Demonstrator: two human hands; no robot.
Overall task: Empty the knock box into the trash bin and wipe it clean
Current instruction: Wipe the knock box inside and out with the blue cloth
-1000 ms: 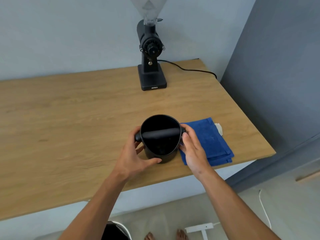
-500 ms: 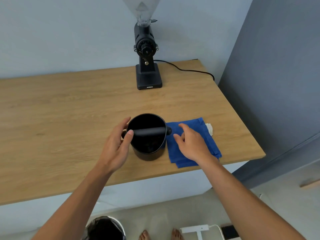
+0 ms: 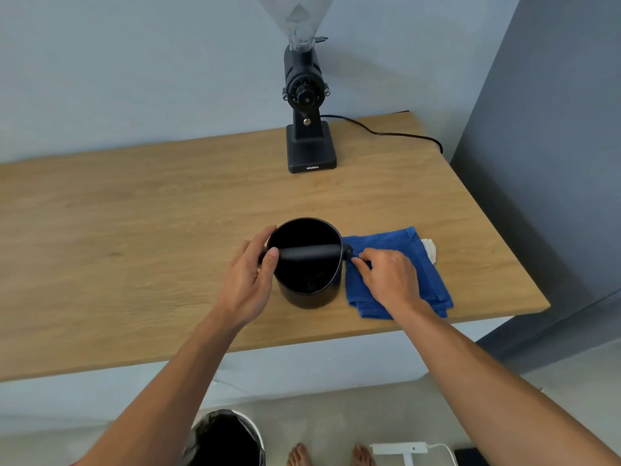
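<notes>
Bare tabletop (image 3: 117, 237) left of knock box (image 3: 311, 295)

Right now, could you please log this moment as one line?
knock box: upright on table | left hand: on bar end | right hand: on blue cloth | bin: below

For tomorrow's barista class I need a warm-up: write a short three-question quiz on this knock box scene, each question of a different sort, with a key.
1. True or false: the knock box stands upright on the table.
2. Multiple choice: the blue towel lies (a) to the left of the box, (b) to the right of it, (c) inside it.
3. Fill in: the trash bin stands on the ____, below the table's near edge.

Key:
1. True; the left hand is on its left side.
2. b; the right hand rests on the towel.
3. Floor.
</notes>
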